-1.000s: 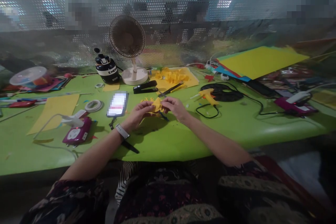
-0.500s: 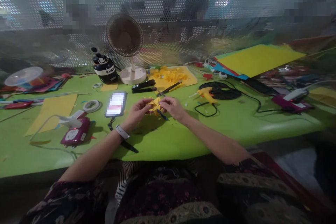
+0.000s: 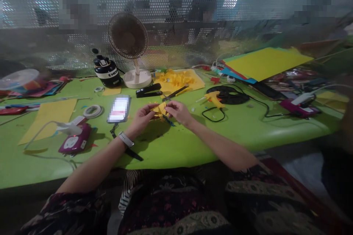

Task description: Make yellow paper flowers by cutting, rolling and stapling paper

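Between my hands is a yellow paper piece with jagged, petal-like edges [image 3: 160, 109], raised just over the green table [image 3: 176, 143]. My left hand [image 3: 143, 117] pinches its left side between thumb and fingers. At its upper right edge, my right hand [image 3: 178, 112] is closed with thumb and forefinger on the paper. A small dark blue thing [image 3: 168, 120] shows right below the paper; what it is I cannot make out. Scissors [image 3: 176, 92] lie just beyond my hands, beside a black stapler [image 3: 149, 90].
A yellow glue gun [image 3: 213, 99] lies to the right by a black mask-like shape [image 3: 231, 94]. Yellow cut pieces [image 3: 178, 78] lie at the back near a fan [image 3: 138, 79] and a bottle [image 3: 107, 73]. Left are a phone [image 3: 119, 109], tape [image 3: 93, 111] and a purple power socket [image 3: 75, 139].
The view has shifted slightly to the right. My right fingers have moved a little on the yellow paper, which has turned slightly; both hands still hold it.
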Tool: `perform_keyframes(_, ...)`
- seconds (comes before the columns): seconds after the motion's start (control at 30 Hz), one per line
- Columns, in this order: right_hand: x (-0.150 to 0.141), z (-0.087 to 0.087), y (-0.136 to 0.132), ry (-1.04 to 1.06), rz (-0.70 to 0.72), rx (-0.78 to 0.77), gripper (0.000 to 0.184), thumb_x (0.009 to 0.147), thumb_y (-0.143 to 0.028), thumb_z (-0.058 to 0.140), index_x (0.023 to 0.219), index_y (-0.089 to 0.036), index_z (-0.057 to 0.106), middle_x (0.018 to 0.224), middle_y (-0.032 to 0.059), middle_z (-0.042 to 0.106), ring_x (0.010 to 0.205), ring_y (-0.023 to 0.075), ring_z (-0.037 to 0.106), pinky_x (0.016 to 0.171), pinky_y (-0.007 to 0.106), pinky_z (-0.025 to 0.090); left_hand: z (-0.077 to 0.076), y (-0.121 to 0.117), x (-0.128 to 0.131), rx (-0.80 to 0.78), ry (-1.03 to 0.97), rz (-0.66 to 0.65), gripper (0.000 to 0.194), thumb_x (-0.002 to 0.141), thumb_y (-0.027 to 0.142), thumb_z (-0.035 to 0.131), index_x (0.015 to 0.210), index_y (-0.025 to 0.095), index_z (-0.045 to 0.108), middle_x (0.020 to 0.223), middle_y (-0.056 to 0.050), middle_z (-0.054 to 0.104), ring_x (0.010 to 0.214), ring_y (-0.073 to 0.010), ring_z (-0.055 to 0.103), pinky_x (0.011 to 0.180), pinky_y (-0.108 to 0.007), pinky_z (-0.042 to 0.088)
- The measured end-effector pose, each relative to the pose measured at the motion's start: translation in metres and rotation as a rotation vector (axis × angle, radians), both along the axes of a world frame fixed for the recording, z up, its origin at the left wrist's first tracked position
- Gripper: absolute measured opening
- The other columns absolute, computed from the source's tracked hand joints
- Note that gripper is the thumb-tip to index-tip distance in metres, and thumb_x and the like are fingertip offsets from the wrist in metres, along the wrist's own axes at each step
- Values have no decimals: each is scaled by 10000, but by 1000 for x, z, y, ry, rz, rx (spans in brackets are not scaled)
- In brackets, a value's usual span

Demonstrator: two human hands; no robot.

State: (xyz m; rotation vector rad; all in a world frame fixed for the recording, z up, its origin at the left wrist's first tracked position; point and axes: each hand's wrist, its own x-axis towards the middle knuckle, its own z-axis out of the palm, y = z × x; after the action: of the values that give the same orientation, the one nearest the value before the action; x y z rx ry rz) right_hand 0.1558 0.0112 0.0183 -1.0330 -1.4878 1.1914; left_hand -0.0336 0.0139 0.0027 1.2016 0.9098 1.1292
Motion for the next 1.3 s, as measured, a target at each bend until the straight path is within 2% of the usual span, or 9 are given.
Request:
perform_keyframes(0.37, 3, -1, 1, 1, 1, 8, 175, 774, -338, 689, 786, -172, 635, 724, -4, 625, 578, 97, 554, 559, 239, 505, 0, 0, -1, -21, -19, -32, 302, 765, 198, 725, 1061, 135, 715, 1006, -77, 736, 780, -116, 669, 813, -298, 559)
perform_keyframes(0.63, 5, -11, 7, -93, -27, 39, 188, 778, -351, 664, 827, -177, 613, 753, 8, 630, 626, 124, 572, 584, 263, 516, -2, 2, 0, 18, 19, -41, 299, 765, 178, 708, 1061, 132, 712, 964, -66, 745, 767, -112, 677, 800, -284, 557)
perform_keyframes(0.77, 4, -16, 7, -189, -99, 157, 319, 776, -333, 667, 1046, -182, 591, 839, 13, 631, 660, 128, 581, 628, 276, 513, -5, 4, 0, 45, 24, -53, 287, 767, 173, 706, 1051, 132, 709, 965, -70, 747, 797, -125, 685, 810, -299, 560)
perform_keyframes(0.87, 3, -18, 5, -242, -106, 296, 411, 797, -303, 648, 1183, -205, 547, 1010, 53, 637, 749, 150, 611, 700, 308, 530, -7, 6, 0, 43, -6, -70, 330, 770, 192, 729, 1094, 141, 691, 997, -73, 744, 826, -132, 688, 806, -298, 559)
perform_keyframes(0.97, 3, -19, 4, -301, -97, 452, 313, 832, -266, 605, 1139, -221, 571, 1122, 87, 625, 885, 194, 624, 784, 356, 537, -9, 7, -1, 10, -37, -88, 354, 758, 227, 769, 1094, 146, 687, 989, -62, 743, 813, -127, 687, 787, -284, 559)
perform_keyframes(1.07, 4, -18, 5, -351, -87, 579, 170, 853, -255, 587, 1018, -223, 613, 1117, 102, 625, 1042, 241, 607, 873, 398, 521, -11, 8, -1, -33, -61, -114, 310, 724, 276, 818, 982, 143, 706, 948, -47, 744, 802, -127, 690, 797, -287, 565)
perform_keyframes(1.17, 5, -17, 6, -376, -77, 620, 122, 874, -287, 589, 971, -229, 636, 1126, 104, 633, 1117, 254, 585, 924, 412, 502, -13, 9, -1, -50, -74, -141, 306, 711, 324, 836, 920, 139, 712, 917, -40, 742, 803, -132, 691, 814, -296, 567)
perform_keyframes(1.3, 6, -16, 7, -381, -50, 615, 147, 901, -279, 564, 986, -231, 674, 1089, 97, 661, 1077, 240, 607, 927, 405, 509, -15, 10, -3, -50, -82, -146, 289, 730, 310, 827, 935, 137, 720, 929, -50, 741, 814, -135, 694, 817, -297, 566)
